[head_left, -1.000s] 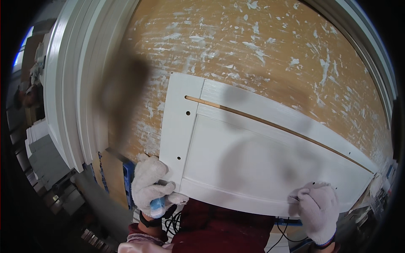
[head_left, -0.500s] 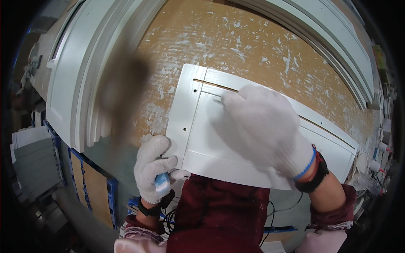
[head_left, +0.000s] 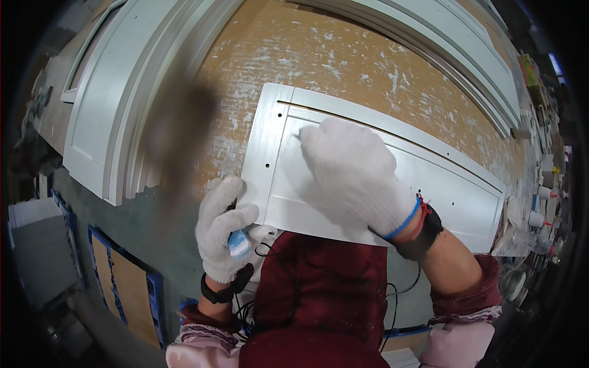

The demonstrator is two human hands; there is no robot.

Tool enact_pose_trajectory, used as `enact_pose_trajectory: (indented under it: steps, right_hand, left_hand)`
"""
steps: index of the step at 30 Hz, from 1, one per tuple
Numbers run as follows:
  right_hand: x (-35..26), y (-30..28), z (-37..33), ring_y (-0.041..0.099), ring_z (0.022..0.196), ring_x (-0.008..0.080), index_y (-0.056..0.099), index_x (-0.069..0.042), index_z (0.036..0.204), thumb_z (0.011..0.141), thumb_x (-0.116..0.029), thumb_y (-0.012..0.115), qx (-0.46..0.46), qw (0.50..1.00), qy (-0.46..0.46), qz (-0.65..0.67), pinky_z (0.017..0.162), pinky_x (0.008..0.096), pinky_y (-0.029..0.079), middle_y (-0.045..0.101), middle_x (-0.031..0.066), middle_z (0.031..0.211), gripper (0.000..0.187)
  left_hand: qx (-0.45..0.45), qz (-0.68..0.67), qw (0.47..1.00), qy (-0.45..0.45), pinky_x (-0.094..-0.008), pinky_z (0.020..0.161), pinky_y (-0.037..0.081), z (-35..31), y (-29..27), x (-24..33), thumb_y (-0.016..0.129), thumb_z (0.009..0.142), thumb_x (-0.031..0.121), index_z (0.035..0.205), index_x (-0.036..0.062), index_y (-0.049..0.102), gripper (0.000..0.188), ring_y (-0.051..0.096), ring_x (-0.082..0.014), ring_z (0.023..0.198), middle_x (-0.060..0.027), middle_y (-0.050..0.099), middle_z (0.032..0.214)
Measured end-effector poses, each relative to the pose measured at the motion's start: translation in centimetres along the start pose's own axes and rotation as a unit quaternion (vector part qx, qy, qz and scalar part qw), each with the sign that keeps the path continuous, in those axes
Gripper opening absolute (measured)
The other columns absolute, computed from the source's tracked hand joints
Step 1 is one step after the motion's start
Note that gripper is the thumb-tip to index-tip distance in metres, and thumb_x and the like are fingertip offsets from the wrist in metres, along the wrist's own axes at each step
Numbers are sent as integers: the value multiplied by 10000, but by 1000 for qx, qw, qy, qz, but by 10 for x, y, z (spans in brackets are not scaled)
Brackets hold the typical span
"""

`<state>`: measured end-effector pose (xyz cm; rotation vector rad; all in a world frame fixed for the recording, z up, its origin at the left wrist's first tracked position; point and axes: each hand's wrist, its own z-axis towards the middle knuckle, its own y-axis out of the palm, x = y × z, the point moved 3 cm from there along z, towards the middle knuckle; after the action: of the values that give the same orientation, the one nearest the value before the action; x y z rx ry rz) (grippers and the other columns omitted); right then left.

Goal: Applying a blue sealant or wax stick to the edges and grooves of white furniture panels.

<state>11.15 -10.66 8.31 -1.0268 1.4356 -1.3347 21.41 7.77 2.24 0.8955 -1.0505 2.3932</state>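
A white panel (head_left: pixel 442 187), with raised frame edges, a long narrow slot and small dark holes, lies on the workbench in front of me. My right hand (head_left: pixel 353 175), in a white knit glove, is over the panel's left half with its fingers closed. A thin grey tip shows at its fingertips; what it belongs to is hidden. My left hand (head_left: pixel 222 230), gloved too, is beside the panel's near left corner. Its fingers curl round a small light-blue and white block (head_left: pixel 240 244) in the palm. Whether this hand touches the panel, I cannot tell.
The brown bench top (head_left: pixel 294 52) is smeared with white paint. White framed doors (head_left: pixel 98 129) are stacked at the left, and more panels (head_left: pixel 442 40) lie along the far side. Bottles (head_left: pixel 540 219) stand at the right. Blue-edged brown boards (head_left: pixel 126 288) are low at the left.
My right hand has moved a little left over the panel, closer to its left frame strip. The whole scene has shifted slightly in view. My left hand keeps its hold on the block.
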Motion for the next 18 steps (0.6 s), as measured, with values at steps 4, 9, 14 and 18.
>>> enact_pose_trajectory:
  steps: [4,9,14,18]
  right_hand:
    - [16,10,11,666,728,294,612,-21,817,664,-77,683,45,993,80,78,622,380,544,615,151,810,177]
    - [16,15,21,638,787,341,611,-25,905,837,-90,573,26,993,77,83,684,423,529,602,156,820,101]
    - [18,5,22,641,809,347,622,-21,909,841,-88,565,25,995,21,95,703,423,530,610,155,838,111]
    - [20,17,25,644,811,358,622,-17,887,830,-75,569,20,994,54,96,706,428,531,611,172,825,97]
  left_hand:
    - [-7,-1,1000,15,-490,985,458,3,1,0,821,746,301,949,89,633,348,628,-345,1054,-193,628,1190]
    - [-11,-41,999,8,-485,981,465,4,2,-1,814,759,279,959,86,632,332,627,-347,1065,-198,630,1179]
    - [-13,-12,1000,9,-472,966,476,6,-2,0,810,762,267,928,79,642,301,630,-349,1058,-200,641,1152]
    - [-16,-5,1000,4,-466,954,482,3,-1,-2,814,747,292,912,73,646,322,630,-352,1058,-198,645,1150]
